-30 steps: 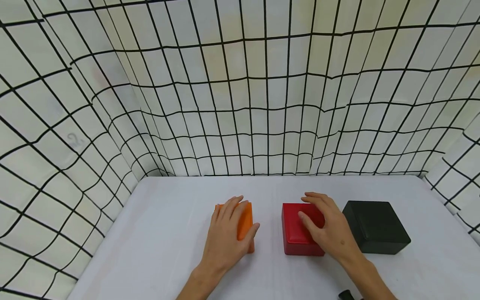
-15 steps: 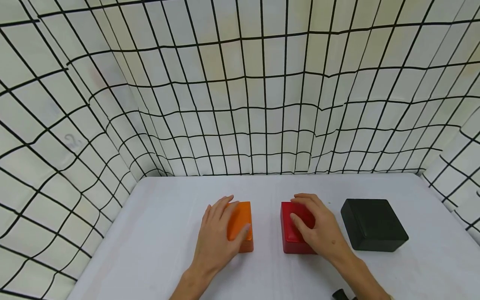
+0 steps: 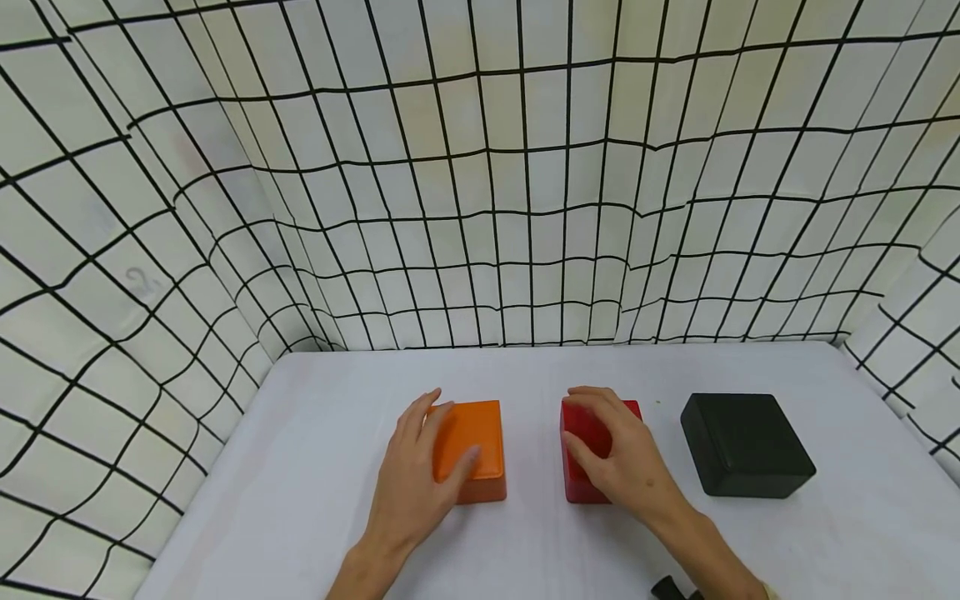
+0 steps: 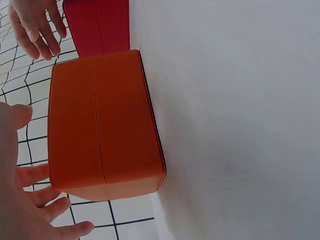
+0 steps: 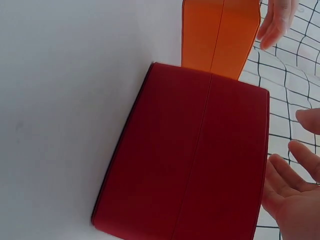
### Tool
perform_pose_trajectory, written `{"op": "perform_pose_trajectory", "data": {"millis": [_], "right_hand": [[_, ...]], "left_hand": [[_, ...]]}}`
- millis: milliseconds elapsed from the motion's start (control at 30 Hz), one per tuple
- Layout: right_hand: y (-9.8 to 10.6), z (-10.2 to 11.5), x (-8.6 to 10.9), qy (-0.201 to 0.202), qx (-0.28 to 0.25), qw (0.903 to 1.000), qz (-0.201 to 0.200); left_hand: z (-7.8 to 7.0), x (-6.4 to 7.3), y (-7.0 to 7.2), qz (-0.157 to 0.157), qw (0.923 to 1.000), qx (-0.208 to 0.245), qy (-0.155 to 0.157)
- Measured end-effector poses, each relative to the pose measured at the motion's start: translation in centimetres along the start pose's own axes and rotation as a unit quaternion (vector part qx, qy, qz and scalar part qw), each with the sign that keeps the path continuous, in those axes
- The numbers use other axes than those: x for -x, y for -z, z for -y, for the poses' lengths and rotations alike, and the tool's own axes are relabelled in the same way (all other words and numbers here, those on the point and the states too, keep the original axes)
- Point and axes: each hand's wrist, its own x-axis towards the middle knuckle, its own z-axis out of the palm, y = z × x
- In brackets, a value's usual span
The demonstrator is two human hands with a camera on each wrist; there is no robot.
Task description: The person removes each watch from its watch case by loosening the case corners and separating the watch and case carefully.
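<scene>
An orange box (image 3: pixel 483 433) sits on the white table, with my left hand (image 3: pixel 412 475) over its left side. The thumb reaches above the lid and the fingers are spread loosely. In the left wrist view a seam runs down the front of the orange box (image 4: pixel 100 125), and the fingers (image 4: pixel 52 207) are by its far side. To the right stands a red box (image 3: pixel 581 479), partly covered by my right hand (image 3: pixel 630 458). That hand's fingers arch loosely above the lid, gripping nothing. The right wrist view shows the red box (image 5: pixel 185 155) shut; whether the fingers touch it I cannot tell.
A dark green-black box (image 3: pixel 746 446) stands to the right of the red one. A small black object (image 3: pixel 667 588) lies at the bottom edge by the right forearm. White walls with a black grid (image 3: pixel 540 192) rise behind and beside the white table (image 3: pixel 300 500).
Both hands have shifted left. More of the orange box's lid now shows, and the right hand covers more of the red box's right side. The boxes stay about where they were.
</scene>
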Motion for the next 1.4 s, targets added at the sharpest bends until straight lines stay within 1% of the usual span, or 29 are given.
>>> {"op": "perform_pose_trajectory", "data": {"millis": [300,433,567,667,800,1067,1267,1400], "right_hand": [[-0.8,0.7,0.1,0.005,0.005,0.9999,0.01],[-1.2,0.9,0.1,0.005,-0.001,0.9998,0.019],[-1.5,1.2,-0.1,0.002,-0.004,0.9995,0.032],[-1.8,1.3,-0.3,0.005,-0.01,0.9992,0.039],[-2.1,1.5,-0.5,-0.001,-0.021,0.9987,0.046],[-2.5,1.9,-1.1,-0.037,-0.047,0.9946,0.085],[-3.1,2.0,-1.2,-0.032,-0.079,0.9915,0.098],[-3.7,2.2,-1.2,-0.037,-0.083,0.9896,0.112]], "left_hand": [[0.3,0.4,0.3,0.015,0.9993,0.009,0.034],[0.6,0.7,0.5,0.034,0.9974,0.016,0.062],[0.8,0.9,0.7,0.057,0.9936,0.033,0.092],[0.9,0.9,0.9,0.07,0.9907,0.046,0.108],[1.1,0.9,1.0,0.083,0.988,0.054,0.119],[1.4,0.9,0.8,0.098,0.9836,0.071,0.134],[1.8,1.1,1.0,0.104,0.9802,0.079,0.149],[2.0,1.3,1.3,0.11,0.9781,0.083,0.156]]}}
